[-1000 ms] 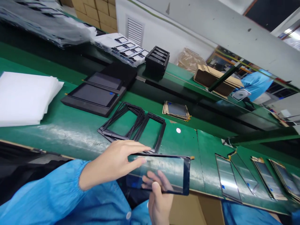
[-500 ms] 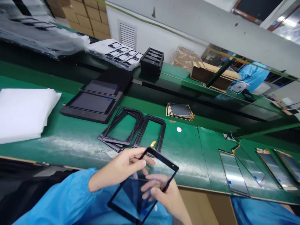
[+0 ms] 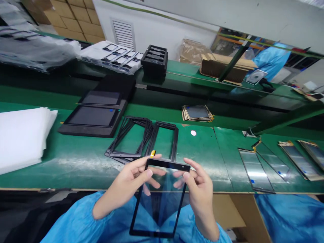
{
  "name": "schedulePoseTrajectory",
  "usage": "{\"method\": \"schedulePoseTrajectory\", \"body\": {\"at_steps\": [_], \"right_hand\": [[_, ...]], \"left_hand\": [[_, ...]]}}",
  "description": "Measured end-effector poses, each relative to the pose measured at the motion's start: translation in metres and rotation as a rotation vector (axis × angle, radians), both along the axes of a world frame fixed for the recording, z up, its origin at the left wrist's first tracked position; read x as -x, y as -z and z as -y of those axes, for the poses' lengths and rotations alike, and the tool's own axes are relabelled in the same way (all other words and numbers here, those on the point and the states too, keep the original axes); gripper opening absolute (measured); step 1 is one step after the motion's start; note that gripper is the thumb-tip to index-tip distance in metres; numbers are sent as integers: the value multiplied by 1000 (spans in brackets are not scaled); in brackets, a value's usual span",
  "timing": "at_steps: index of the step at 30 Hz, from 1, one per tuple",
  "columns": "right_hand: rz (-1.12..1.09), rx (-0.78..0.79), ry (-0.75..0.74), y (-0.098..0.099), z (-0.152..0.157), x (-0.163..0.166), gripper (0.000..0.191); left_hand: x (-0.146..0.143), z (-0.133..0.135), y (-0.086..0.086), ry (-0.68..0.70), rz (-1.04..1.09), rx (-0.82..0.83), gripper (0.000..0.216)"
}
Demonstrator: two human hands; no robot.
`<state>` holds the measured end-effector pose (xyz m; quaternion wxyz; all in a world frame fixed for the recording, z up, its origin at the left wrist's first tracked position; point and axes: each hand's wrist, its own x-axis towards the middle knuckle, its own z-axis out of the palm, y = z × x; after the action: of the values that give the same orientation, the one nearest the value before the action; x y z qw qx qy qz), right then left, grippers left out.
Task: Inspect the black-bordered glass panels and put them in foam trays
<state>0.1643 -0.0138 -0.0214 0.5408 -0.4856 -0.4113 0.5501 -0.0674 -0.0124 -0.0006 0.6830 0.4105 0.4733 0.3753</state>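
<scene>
A clear glass panel with a black border (image 3: 162,209) stands upright over my lap at the bench's near edge, a small yellow tab at its top left corner. My left hand (image 3: 131,179) pinches the panel's top left corner, thumb on the front, fingers behind the glass. My right hand (image 3: 199,189) grips the top right corner the same way. Just beyond my hands, black plastic frames (image 3: 141,138) lie in two loose piles on the green bench (image 3: 76,158).
A stack of white sheets (image 3: 20,135) lies at left. Two dark tablets in black trays (image 3: 93,116) sit behind the frames. A small stack of panels (image 3: 197,113) lies mid-bench, several glass panels (image 3: 255,168) at right. A raised shelf (image 3: 189,81) holds black trays (image 3: 155,60) and cartons.
The panel turned from lying wide and tilted to standing upright in front of me. My right hand moved from under it to its top right corner. The view swung slightly left.
</scene>
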Motion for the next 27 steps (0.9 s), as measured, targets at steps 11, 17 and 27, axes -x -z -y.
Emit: {"method": "schedulePoseTrajectory", "body": {"at_steps": [11, 17, 27], "right_hand": [[64, 46, -22, 0, 0, 9, 40], [-14, 82, -70, 11, -2, 8, 60], [46, 125, 35, 65, 4, -12, 53]], "left_hand": [[8, -3, 5, -46, -77, -27, 59], [53, -19, 3, -242, -122, -105, 40], [226, -114, -8, -1091, -80, -248, 34]]}}
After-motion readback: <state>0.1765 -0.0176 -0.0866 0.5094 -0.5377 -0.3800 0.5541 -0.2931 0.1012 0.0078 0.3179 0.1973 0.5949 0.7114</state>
